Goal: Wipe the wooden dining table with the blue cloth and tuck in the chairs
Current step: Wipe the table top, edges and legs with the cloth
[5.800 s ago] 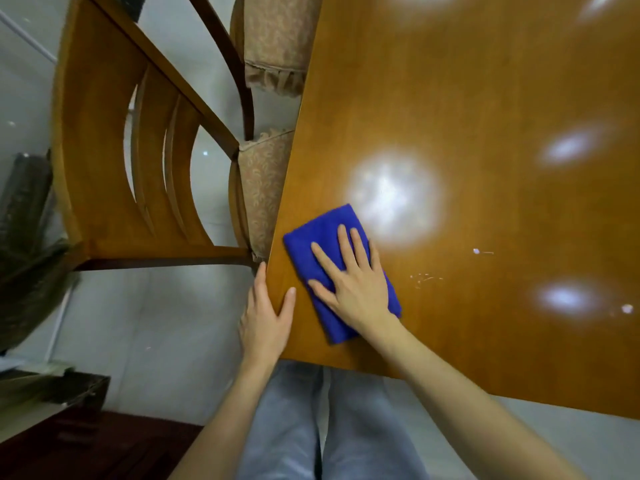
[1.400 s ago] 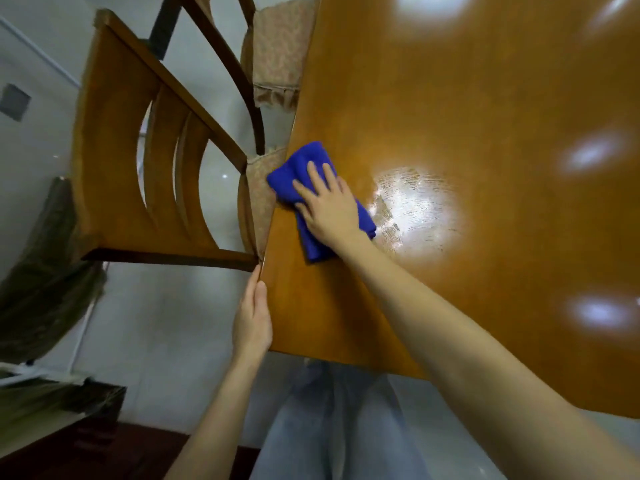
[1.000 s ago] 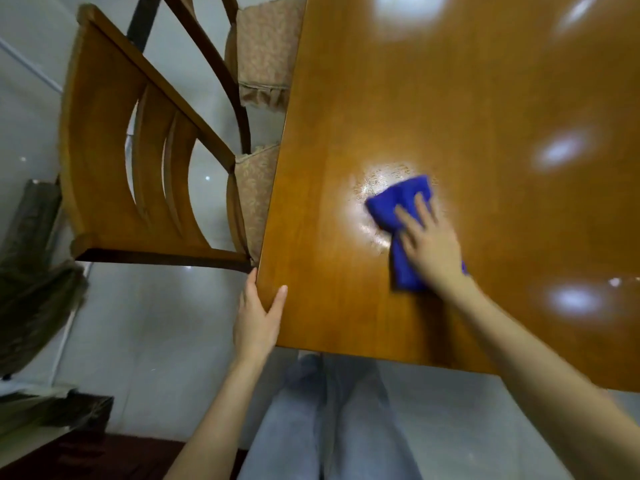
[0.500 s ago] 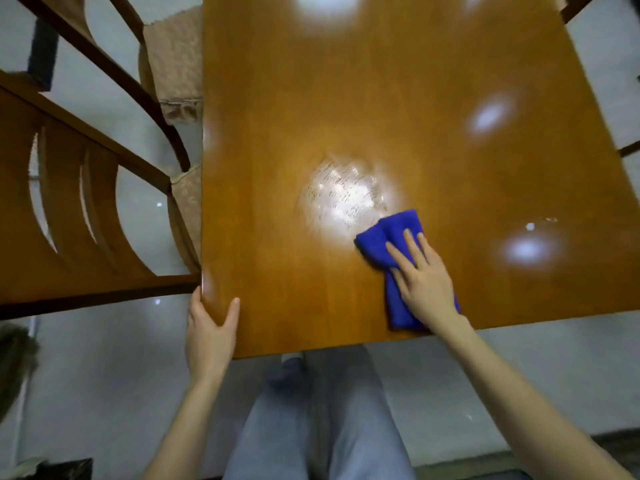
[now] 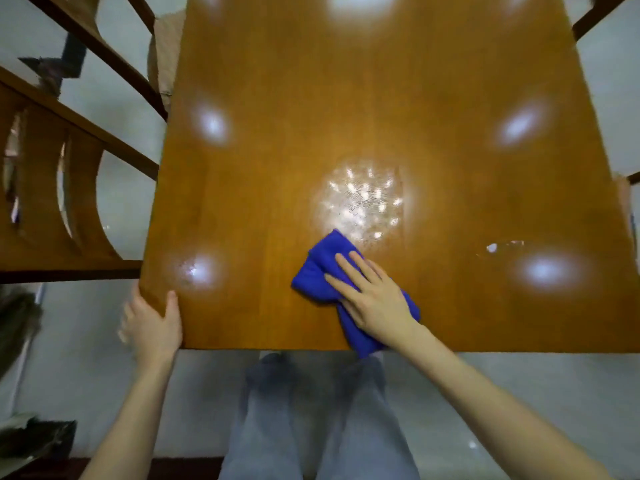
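The wooden dining table (image 5: 294,140) fills the middle of the head view, glossy with light reflections and a wet patch near its centre. A folded blue cloth (image 5: 320,268) lies near the table's front edge. My right hand (image 5: 372,296) presses flat on the cloth with straight fingers. My left hand (image 5: 152,325) rests on the table's front left corner, thumb on top and fingers off the side. A wooden chair (image 5: 52,188) with a slatted back stands at the table's left side, pulled out.
A second chair with a patterned cushion (image 5: 162,53) stands further back on the left. Parts of other chairs (image 5: 595,15) show at the right edge. A small white speck (image 5: 491,248) lies on the table right of the cloth. My legs stand before the front edge.
The view has swung to face the table squarely. My right hand slid the cloth from the left edge to the front middle, leaving a wet patch. My left hand stayed at the corner.
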